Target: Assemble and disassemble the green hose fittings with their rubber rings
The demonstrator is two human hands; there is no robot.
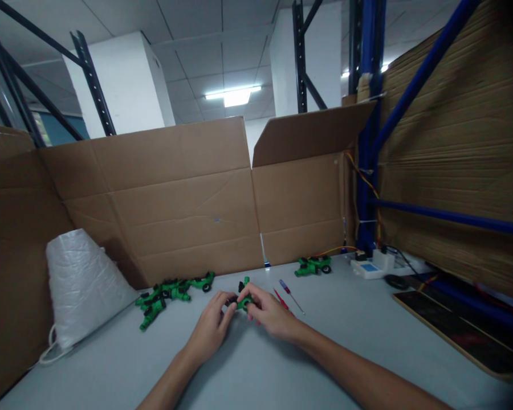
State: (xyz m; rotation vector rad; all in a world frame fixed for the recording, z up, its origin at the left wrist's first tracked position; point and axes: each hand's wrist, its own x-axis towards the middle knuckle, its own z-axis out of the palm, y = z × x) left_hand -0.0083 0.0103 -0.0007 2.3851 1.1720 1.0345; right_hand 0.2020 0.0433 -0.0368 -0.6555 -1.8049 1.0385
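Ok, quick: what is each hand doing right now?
Left hand: closed on the green part, fingers at its left end.
Right hand: closed on the same green part from the right.

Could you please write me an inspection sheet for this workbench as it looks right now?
Surface: grey table, matte, no spills seen.
Job's things: green plastic part with black fittings, held between both hands just above the table.
Clutter: pile of green parts at left; another green part by the cardboard; two screwdrivers; white woven bag; dark board at right.
Hands: left hand and right hand both pinch the part.
Cables: orange cable and black cable by a white device.
Surroundings: cardboard walls, blue racking.
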